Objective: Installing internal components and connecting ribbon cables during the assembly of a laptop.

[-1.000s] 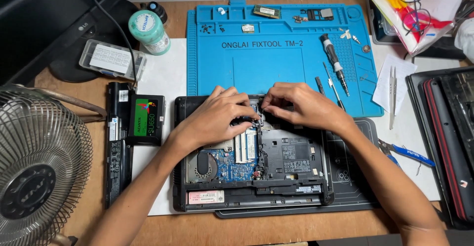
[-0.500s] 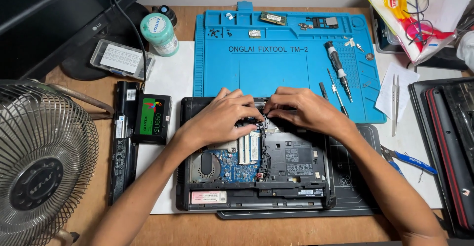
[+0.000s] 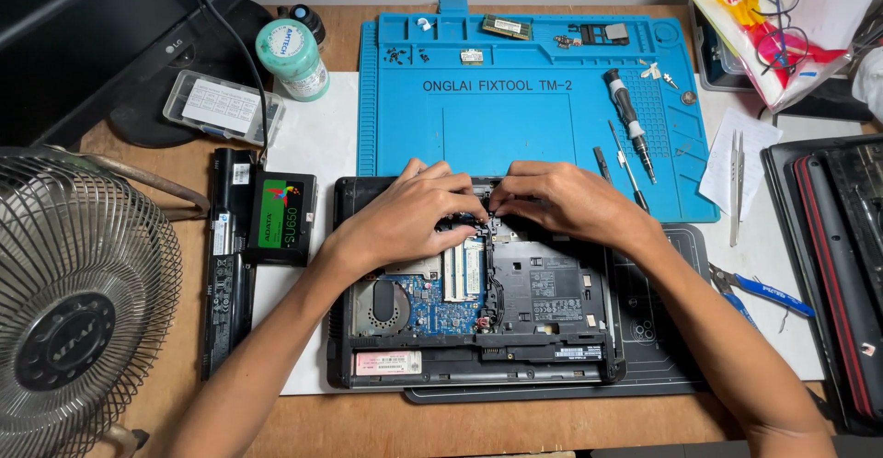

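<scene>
Workbench of brown wood (image 3: pixel 515 426) seen from above, crowded with repair gear. A blue silicone work mat (image 3: pixel 515 118) lies at the far middle, with a black screwdriver (image 3: pixel 629 120) and small loose parts on it. To the left stand a wire-caged desk fan (image 3: pixel 78 302), a long black battery pack (image 3: pixel 225 265), a slim black drive with a green label (image 3: pixel 279 217), a clear plastic parts box (image 3: pixel 221 108) and a pale green tub (image 3: pixel 292 58). To the right are metal tweezers (image 3: pixel 736 187) on white paper, and blue-handled pliers (image 3: pixel 763 291).

In the near middle sits an opened black laptop base (image 3: pixel 552 302), its blue circuit board (image 3: pixel 432 297) exposed. Both forearms reach in from the bottom edge. The left hand (image 3: pixel 405 219) and right hand (image 3: pixel 566 202) rest palm-down, together at the laptop's far edge, fingertips nearly touching and pressed onto something small there. What they pinch cannot be made out.
</scene>
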